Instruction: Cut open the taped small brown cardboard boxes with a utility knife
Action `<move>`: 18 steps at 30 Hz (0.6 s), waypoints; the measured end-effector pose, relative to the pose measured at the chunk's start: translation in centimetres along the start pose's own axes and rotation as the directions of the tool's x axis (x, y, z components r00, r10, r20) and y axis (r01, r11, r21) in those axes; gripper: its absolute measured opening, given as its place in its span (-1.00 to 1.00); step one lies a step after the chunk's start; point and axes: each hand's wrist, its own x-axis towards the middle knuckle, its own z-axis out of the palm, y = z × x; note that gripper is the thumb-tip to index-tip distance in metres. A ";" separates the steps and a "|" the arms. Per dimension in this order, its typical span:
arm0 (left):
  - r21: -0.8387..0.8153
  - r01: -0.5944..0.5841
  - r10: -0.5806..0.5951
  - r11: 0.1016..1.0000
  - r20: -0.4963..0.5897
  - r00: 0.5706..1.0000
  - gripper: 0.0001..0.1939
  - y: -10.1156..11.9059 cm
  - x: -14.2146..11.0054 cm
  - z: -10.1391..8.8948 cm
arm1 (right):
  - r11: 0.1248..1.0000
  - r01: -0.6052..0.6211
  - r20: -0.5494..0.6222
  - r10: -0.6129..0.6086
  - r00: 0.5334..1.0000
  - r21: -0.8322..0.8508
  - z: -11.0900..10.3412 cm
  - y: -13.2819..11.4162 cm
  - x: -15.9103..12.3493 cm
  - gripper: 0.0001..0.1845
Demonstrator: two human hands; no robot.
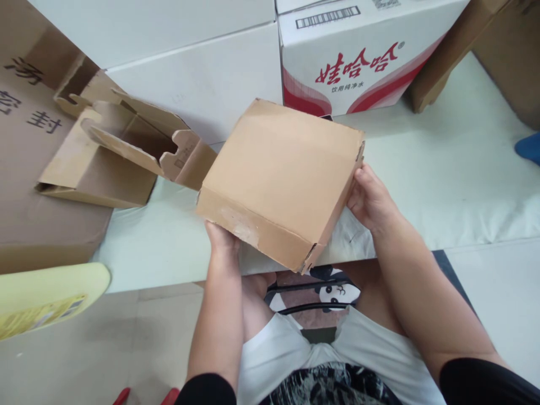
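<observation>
A flat, square brown cardboard box [280, 169] is held up in front of me, tilted, with a pale scuffed patch on its near side. My left hand [222, 239] grips its near left corner from below, the fingers mostly hidden under it. On the right edge, my right hand [371, 197] is closed with the thumb near the upper corner. To the left stands an open cardboard carton [122, 152] with cut-out flaps raised, close to the box's left corner.
White cartons [202, 79] and a red-and-white water carton [358, 62] line the back of the pale covered surface [442, 191]. A large brown carton [46, 169] stands at left, a yellow-green object [54, 295] below it. A blue object [529, 149] shows at the right edge.
</observation>
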 end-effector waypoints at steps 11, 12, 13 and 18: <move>0.071 0.007 -0.005 0.997 -0.021 1.000 -0.48 -0.7 0.4 -1.5 | 1.000 -0.009 -0.018 0.008 1.000 -0.024 0.0 0.0 -0.1 -0.31; 0.073 0.005 -0.003 0.997 -0.024 1.000 -0.48 -0.8 0.4 -1.6 | 1.000 -0.013 -0.025 0.012 1.000 -0.012 0.0 -0.1 -0.1 -0.30; 0.073 0.005 -0.003 0.997 -0.024 1.000 -0.49 -0.9 0.4 -1.7 | 1.000 -0.015 -0.030 0.015 0.999 -0.003 0.1 -0.1 -0.2 -0.29; 0.062 0.001 0.000 0.998 -0.015 1.000 -0.49 -1.0 0.5 -1.7 | 1.000 0.004 -0.023 -0.005 1.000 -0.007 0.1 -0.1 -0.2 -0.31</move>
